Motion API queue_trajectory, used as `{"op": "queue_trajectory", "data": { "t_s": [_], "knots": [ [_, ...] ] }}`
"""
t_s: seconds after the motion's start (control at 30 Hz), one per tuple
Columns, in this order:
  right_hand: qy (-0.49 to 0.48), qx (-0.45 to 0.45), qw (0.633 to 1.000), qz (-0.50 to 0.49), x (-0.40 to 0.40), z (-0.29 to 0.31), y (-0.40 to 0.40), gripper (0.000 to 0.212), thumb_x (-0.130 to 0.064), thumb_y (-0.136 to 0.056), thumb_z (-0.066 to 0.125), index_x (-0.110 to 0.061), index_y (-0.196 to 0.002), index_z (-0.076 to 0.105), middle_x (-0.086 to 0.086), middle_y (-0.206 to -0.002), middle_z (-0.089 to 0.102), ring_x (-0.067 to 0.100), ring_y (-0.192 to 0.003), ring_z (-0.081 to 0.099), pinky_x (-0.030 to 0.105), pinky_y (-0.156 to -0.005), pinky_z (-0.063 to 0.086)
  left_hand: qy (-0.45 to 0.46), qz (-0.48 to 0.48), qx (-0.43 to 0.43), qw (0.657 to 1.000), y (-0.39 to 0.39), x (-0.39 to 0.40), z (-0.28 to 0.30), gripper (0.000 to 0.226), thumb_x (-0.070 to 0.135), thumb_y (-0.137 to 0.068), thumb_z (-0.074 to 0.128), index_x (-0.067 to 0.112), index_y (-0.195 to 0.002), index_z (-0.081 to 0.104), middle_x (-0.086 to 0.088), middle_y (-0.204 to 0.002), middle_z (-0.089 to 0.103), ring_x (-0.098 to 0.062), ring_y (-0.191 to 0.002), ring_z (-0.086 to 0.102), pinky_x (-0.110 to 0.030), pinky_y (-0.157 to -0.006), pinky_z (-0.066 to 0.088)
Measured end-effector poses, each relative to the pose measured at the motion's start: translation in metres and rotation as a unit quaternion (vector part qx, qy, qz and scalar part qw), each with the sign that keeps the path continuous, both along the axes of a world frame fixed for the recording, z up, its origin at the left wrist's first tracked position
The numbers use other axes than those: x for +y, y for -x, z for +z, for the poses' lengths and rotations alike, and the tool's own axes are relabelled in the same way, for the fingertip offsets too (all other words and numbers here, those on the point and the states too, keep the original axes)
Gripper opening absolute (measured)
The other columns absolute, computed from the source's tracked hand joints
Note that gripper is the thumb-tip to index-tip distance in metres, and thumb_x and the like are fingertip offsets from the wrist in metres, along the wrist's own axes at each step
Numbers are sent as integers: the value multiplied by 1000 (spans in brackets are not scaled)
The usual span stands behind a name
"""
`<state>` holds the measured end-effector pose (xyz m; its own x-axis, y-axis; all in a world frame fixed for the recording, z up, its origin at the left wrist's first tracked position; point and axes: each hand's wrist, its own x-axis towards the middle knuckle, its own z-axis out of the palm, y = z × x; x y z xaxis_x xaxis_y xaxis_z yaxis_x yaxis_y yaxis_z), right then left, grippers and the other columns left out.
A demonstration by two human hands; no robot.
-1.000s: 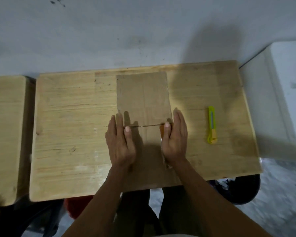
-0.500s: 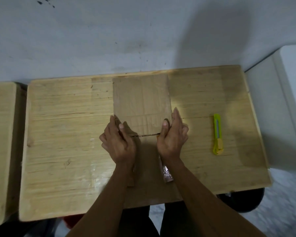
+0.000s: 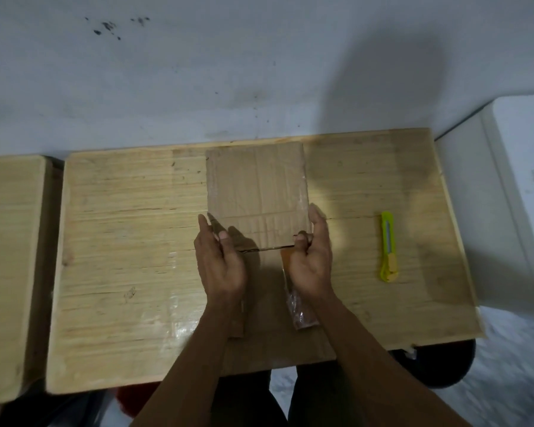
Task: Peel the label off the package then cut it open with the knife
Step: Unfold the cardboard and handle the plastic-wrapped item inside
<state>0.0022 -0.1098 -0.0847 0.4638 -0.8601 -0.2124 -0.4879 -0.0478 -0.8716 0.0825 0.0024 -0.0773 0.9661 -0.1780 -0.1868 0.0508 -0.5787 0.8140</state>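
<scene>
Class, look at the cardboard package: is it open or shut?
Partly open: the package shows a dark slit across it between the left hand and right hand.

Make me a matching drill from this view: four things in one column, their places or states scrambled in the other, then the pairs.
1. brown cardboard package
2. yellow-green utility knife
3. left hand
4. right hand

a. grips the package's right edge
b. lies alone, right of the package
c. flat on the wooden table, flaps slit apart
d. grips the package's left edge

Pairs: 1-c, 2-b, 3-d, 4-a

pkg (image 3: pixel 256 192) ctr on table (image 3: pixel 121 241) | knife (image 3: pixel 387 246) R of pkg, apart | 2nd table (image 3: pixel 10 241) far L
</scene>
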Motion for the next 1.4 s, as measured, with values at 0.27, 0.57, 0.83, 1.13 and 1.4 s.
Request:
{"op": "queue_trajectory", "data": {
  "t_s": [0.27,0.57,0.83,1.13,1.4],
  "knots": [
    [-233,-131,963,-36,-9,41,10,56,-38,-101,45,-42,-152,20,-4,-151,37,16,-117,59,37,-104,38,166,116,282,938,-23,12,45,52,55,-100,33,23,-132,58,-2,-128,63,-17,-116,56,-39,-107,41],
    [-308,-123,943,2,-23,66,20,66,-64,-93,30,-35,-152,25,3,-156,32,32,-135,44,28,-89,39,220,99,336,910,-30,18,73,64,62,-100,21,16,-120,62,-6,-109,63,-22,-101,57,-40,-93,44],
    [-411,-98,906,38,-36,76,36,90,-72,-75,56,-24,-149,39,-5,-151,43,25,-121,51,42,-100,32,258,94,379,884,-26,32,79,76,74,-91,32,7,-97,68,-14,-102,66,-30,-101,60,-39,-81,51],
    [-354,-30,925,137,-26,78,45,63,-53,-100,31,-25,-155,19,-4,-163,19,17,-150,15,33,-111,17,212,49,391,894,-17,32,80,61,53,-99,40,-1,-106,67,-13,-84,74,-20,-60,73,-30,-46,56],
    [-282,28,942,182,-19,69,53,85,-76,-79,44,-32,-151,30,-10,-162,20,14,-148,19,45,-119,19,106,-28,281,954,0,34,75,46,58,-90,58,16,-94,76,-9,-86,78,-27,-81,76,-48,-83,60]
  ]
}}
